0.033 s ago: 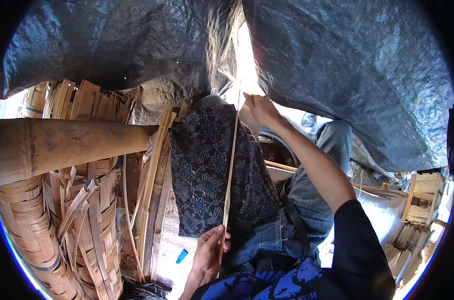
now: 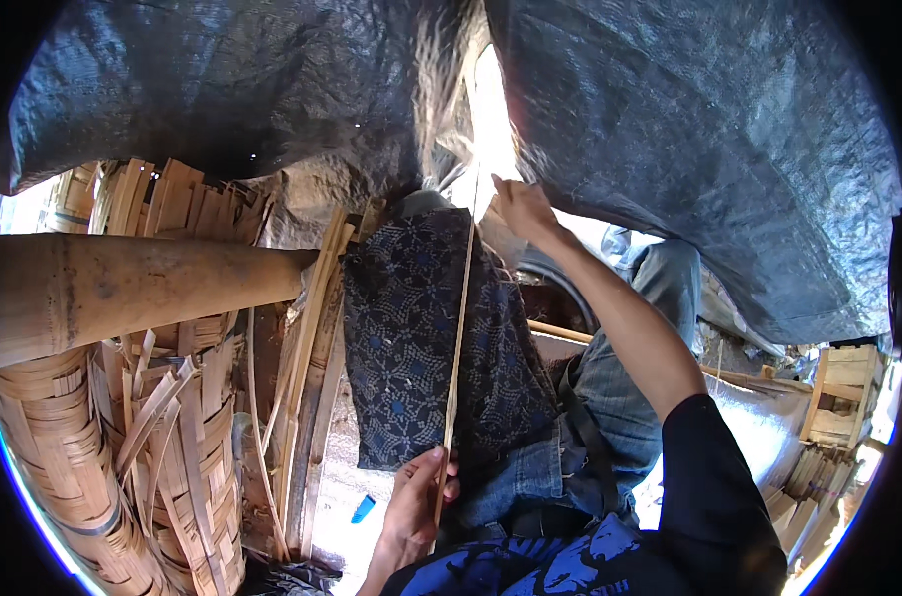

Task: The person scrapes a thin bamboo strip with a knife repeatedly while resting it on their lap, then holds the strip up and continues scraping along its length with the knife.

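A thin bamboo strip runs lengthwise up the middle, over a dark blue patterned cloth spread on my lap. Low in the view, my left hand pinches the strip's near part between thumb and fingers. My right hand is stretched far forward, its fingers closed beside the strip's far end. Bright glare there hides what those fingers hold, if anything. My jeans show to the right of the cloth.
A thick bamboo pole juts in from the left, above woven bamboo rolls. Upright bamboo slats stand left of the cloth. Dark tarpaulin hangs ahead. A small blue piece lies near my left hand; a wooden crate is far right.
My right hand has shifted very slightly to the right at the strip's far end. My left hand keeps its pinch in nearly the same place.
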Available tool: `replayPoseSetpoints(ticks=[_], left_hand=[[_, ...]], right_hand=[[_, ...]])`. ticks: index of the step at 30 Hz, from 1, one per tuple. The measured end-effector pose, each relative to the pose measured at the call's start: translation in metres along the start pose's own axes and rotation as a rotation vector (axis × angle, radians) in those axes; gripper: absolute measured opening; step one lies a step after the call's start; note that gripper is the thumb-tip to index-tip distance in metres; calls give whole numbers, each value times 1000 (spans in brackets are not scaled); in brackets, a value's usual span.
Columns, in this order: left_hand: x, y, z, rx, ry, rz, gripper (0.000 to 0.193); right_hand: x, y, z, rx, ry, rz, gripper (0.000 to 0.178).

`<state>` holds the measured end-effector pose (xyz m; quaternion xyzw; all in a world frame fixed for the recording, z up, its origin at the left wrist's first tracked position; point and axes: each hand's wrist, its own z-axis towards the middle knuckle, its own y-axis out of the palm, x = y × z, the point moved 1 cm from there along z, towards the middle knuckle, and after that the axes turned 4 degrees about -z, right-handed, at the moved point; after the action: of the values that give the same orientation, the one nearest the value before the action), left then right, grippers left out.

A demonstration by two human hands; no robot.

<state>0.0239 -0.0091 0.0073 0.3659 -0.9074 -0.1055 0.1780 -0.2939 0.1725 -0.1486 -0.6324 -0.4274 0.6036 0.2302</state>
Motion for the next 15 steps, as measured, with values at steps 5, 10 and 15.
replayPoseSetpoints(ticks=[5,10,15], left_hand=[[15,-6,6,-173,7,-72,30],[25,8,19,-210,61,216,37],[21,9,28,-178,167,388,42]], right_hand=[[-50,-23,-50,-27,80,294,52],[-70,-29,-138,-117,-309,369,40],[-81,-34,-188,-261,-278,229,38]])
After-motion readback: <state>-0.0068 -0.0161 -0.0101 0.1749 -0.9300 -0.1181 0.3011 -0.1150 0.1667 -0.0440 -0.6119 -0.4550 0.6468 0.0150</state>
